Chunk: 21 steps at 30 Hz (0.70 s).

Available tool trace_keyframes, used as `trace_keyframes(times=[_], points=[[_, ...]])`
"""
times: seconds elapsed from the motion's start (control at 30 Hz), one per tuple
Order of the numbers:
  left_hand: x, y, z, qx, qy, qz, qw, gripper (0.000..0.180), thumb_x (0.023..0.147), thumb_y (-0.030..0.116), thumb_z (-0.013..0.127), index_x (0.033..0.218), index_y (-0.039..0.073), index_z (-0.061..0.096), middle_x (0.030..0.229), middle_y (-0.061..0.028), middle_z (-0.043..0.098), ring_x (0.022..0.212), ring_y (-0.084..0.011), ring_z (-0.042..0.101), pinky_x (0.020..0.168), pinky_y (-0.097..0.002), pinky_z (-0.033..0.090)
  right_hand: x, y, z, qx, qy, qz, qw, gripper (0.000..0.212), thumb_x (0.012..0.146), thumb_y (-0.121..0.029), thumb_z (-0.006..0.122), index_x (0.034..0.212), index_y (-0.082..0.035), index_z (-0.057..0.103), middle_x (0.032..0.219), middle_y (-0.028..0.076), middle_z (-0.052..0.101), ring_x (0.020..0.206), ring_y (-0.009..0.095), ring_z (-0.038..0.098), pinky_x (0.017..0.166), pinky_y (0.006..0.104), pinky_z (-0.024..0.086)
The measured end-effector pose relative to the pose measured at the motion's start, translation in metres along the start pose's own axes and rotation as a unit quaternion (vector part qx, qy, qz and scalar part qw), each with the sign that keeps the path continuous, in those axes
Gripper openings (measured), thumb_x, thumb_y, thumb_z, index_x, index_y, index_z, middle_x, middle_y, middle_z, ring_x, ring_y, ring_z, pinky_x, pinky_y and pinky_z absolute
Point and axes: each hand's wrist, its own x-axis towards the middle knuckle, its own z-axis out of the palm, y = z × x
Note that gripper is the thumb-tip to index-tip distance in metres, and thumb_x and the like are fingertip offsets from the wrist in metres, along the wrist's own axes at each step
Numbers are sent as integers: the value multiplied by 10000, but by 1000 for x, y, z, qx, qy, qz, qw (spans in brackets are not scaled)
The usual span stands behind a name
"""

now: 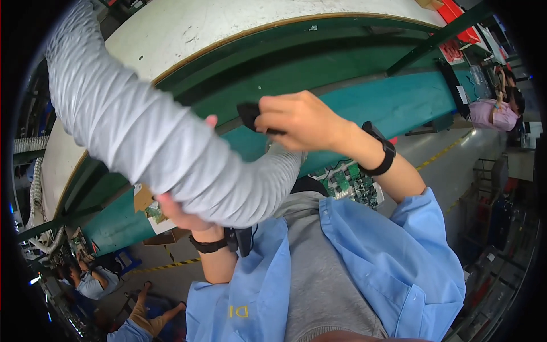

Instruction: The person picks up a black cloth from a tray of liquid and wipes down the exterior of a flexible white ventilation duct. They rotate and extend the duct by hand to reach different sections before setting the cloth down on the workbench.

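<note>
A thick, ribbed grey-white flexible duct hose (154,137) runs from the upper left down in front of my chest, where it bends up towards my right hand. My left hand (181,213) is wrapped round the hose from beneath; a fingertip shows on its far side and the hose hides the rest. My right hand (302,121) is pinched on a small, dark, flat piece (249,115), too dark to name, just above the hose's end (283,159). A black band is on each wrist.
A white-topped shelf (239,25) with a brown edge curves across above the green bench (364,108). Green circuit boards (348,183) lie by my right elbow, beside a cardboard box (142,198) at the left. Other people sit at far right (493,114) and lower left (97,282).
</note>
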Motion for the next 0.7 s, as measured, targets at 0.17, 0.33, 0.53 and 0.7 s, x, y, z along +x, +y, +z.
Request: trace_keyframes(times=[0.17,0.33,0.53,0.7], points=[[4,-26,-15,246,206,-55,946,704,1054,512,378,1545,8,385,1463,-188,551,1267,-287,584,1042,-425,486,18,-17,-23,115,266,31,957,210,765,-37,825,946,-32,720,839,89,654,672,218,626,561,333,511],[-6,-35,-24,254,283,-77,922,608,1069,418,409,1493,-17,435,1446,-175,559,1264,-272,590,1077,-411,460,37,-47,2,68,243,-35,967,232,737,0,823,944,-39,728,808,77,647,670,208,631,553,315,510],[3,-41,-8,363,209,-98,902,575,1071,374,405,1482,-27,443,1460,-178,550,1305,-288,579,1120,-412,434,-2,-33,3,29,189,-37,981,235,734,23,825,938,-39,726,803,74,648,654,197,634,538,301,500],[-13,-42,-29,98,237,-81,963,600,1074,380,395,1513,-29,414,1503,-186,517,1351,-304,548,1139,-444,422,-3,-26,8,25,269,-2,963,219,739,24,822,925,-28,720,802,81,648,641,213,626,531,313,497]])
